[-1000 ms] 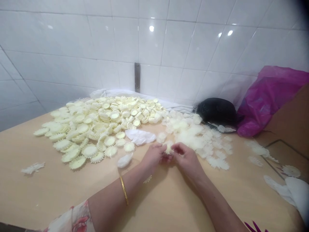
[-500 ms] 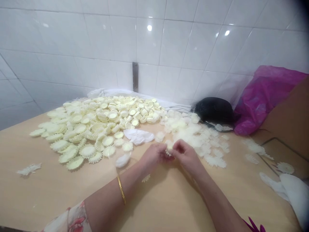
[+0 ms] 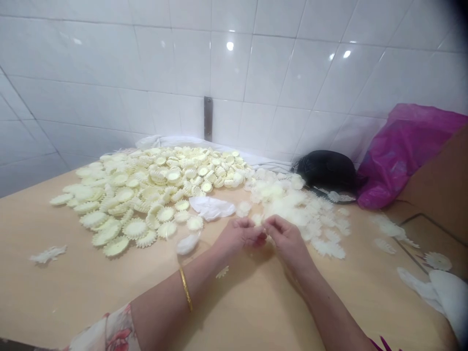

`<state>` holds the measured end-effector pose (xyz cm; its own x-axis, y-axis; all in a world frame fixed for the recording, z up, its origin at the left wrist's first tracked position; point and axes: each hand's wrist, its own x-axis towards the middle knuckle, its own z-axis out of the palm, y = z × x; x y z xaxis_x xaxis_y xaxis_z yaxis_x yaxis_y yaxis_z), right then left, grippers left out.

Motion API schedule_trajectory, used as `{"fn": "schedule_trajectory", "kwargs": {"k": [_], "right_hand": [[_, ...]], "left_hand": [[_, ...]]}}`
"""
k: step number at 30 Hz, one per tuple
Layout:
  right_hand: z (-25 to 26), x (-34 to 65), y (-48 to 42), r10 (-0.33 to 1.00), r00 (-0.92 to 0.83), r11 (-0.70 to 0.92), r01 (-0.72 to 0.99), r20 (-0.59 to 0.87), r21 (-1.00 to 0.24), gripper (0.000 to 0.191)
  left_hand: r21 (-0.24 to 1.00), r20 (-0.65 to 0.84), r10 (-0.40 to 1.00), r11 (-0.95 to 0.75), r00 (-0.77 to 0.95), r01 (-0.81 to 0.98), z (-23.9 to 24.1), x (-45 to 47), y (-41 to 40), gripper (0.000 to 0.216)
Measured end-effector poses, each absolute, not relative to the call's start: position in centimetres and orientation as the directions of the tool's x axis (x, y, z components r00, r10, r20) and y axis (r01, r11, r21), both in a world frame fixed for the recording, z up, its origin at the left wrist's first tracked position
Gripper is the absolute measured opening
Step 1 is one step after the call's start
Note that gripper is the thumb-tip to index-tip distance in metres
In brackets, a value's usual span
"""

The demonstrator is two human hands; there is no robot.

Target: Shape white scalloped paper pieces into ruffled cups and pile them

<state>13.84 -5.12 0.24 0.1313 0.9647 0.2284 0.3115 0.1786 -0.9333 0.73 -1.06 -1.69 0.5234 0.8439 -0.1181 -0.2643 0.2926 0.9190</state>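
Note:
My left hand [image 3: 239, 237] and my right hand [image 3: 287, 239] meet above the table, fingertips almost touching. Closed fingers of the left hand hold a small pale-yellow disc with a scalloped edge [image 3: 258, 220], mostly hidden. My right thumb and forefinger pinch at its side; what lies between them is too small to tell. Left of the hands spreads a heap of pale-yellow scalloped discs [image 3: 135, 195]. Thin whitish petal-edged pieces [image 3: 292, 204] lie in a loose pile behind and right of my right hand. One small toothed scrap [image 3: 222, 272] rests beside my left forearm.
White crumpled cloth [image 3: 212, 208] and a white wad [image 3: 187, 243] lie near the heap. Further back are a black rounded object [image 3: 326, 169] and a magenta plastic bag [image 3: 398, 156]. A tiled wall [image 3: 175, 63] closes off the table's far side. More scraps [image 3: 391, 229] lie at right.
My right fingers have drawn slightly away from the left hand and closed into a tighter pinch. The disc's scalloped edge between the hands shows less. The whole view has shifted slightly.

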Motion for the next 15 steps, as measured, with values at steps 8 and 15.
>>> {"fn": "schedule_trajectory", "kwargs": {"k": [8,15], "right_hand": [[-0.3,13.8,-4.8,0.947,0.223,0.173,0.248,0.23,-0.953,0.023],[-1.3,14.2,-3.9,0.909,0.373,0.197,0.007,0.186,-0.98,0.025]], "left_hand": [[0.845,-0.165,0.823,0.402,0.544,-0.352,-0.2,0.9,-1.5,0.021],[0.852,-0.158,0.829,0.389,0.536,-0.351,-0.1,1.0,-1.6,0.017]]}}
